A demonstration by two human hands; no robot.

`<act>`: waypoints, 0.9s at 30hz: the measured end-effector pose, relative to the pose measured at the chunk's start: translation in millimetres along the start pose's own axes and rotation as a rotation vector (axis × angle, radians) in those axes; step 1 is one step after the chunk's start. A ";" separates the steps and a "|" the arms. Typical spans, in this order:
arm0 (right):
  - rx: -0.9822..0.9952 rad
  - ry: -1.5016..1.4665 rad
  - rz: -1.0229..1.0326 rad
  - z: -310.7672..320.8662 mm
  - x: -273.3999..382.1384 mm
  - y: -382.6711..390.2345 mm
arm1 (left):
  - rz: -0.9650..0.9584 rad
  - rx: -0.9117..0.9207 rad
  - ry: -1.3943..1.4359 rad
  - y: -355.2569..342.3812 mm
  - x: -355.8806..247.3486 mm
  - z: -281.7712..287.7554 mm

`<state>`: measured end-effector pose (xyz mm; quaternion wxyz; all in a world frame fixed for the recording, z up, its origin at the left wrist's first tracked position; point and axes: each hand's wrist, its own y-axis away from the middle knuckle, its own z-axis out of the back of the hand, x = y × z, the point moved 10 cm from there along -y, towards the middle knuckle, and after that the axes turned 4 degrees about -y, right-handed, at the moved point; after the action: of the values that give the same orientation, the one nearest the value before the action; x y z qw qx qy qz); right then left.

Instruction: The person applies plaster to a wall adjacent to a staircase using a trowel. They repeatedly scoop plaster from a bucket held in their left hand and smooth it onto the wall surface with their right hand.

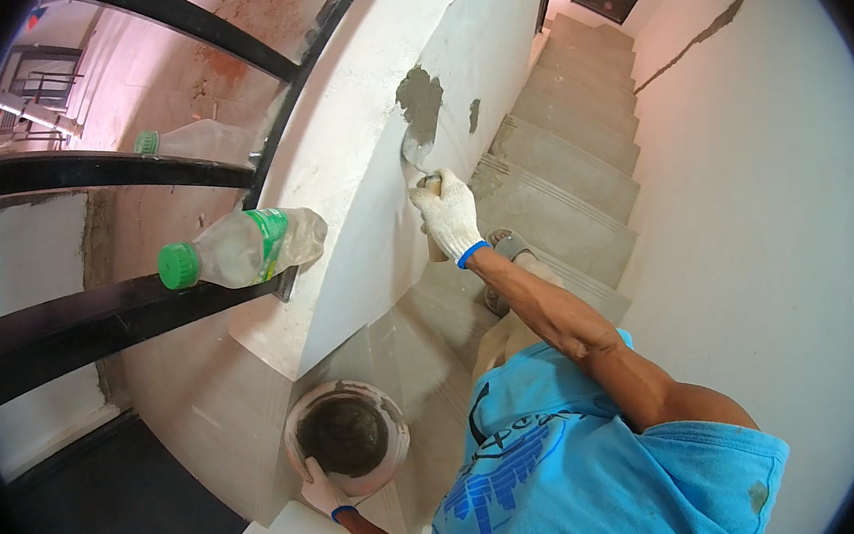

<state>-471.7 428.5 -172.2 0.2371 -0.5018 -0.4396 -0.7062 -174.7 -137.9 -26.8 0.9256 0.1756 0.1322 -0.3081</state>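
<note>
Low by the person's body, the left hand [323, 491], in a white knitted glove with a blue cuff, is closed on the rim of a round, pale bowl [394, 425] coated with dried residue, thumb over the edge, probably to keep it from tipping. Inside, just ahead of that grip, lies a dark grey, paste-like mix [345, 436], seemingly kept within easy reach. Farther up, the right hand [447, 208], gloved alike, is clamped around the wooden handle of a small metal trowel [418, 150], its blade pointing away beyond the knuckles and meeting the white stair wall [387, 270]; the fist wrapped round the handle likely gives firm control of the pressure. Immediately past the blade is a rough grey patch [421, 102], with a smaller grey spot [474, 115] to its right. Left of the right-hand grip, a clear plastic bottle with a green cap and label [245, 248] lies sideways between the wall's ledge and the black railing [98, 170], perhaps parked out of the arm's way. Farthest from the grip, pale stone stairs [587, 134] climb ahead, and a long grey streak [719, 21] marks the opposite wall.
</note>
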 end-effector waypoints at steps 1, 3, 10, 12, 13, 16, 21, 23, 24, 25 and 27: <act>0.022 -0.010 -0.085 2.7 -7.1 6.0 | -0.001 -0.003 0.008 0.9 0.9 0.2; 0.039 -0.023 -0.144 7.1 -14.6 14.2 | 0.000 -0.005 0.019 -0.5 5.5 0.1; 0.027 -0.097 -0.029 6.2 14.3 22.2 | -0.010 -0.012 0.017 2.2 1.7 -1.1; 0.009 -0.075 0.040 0.1 18.8 21.2 | -0.004 -0.017 0.014 3.7 0.7 0.5; -0.007 -0.050 0.076 -4.3 14.0 19.2 | 0.005 -0.017 0.001 2.3 1.6 0.2; -0.015 0.004 0.011 -11.7 -14.7 9.4 | 0.023 -0.001 -0.021 -2.4 6.1 -0.6; -0.014 0.042 -0.024 -0.7 -28.2 9.8 | -0.006 -0.019 0.018 -2.9 8.6 -1.4; -0.005 -0.010 -0.017 2.2 -16.7 15.7 | 0.000 -0.014 0.039 -4.3 14.5 -1.8; 0.006 -0.046 -0.025 2.7 -7.4 19.8 | 0.004 -0.010 0.043 -4.0 16.0 -2.3; 0.015 -0.083 -0.033 1.9 4.5 23.6 | 0.007 -0.007 0.046 -4.3 15.7 -2.4; 0.015 -0.102 0.026 -3.0 16.0 25.8 | 0.006 -0.005 0.046 -3.1 11.4 -2.9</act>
<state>-459.3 414.7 -148.0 0.2274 -0.5410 -0.4497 -0.6734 -168.2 -145.0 -34.2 0.9237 0.1807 0.1539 -0.3008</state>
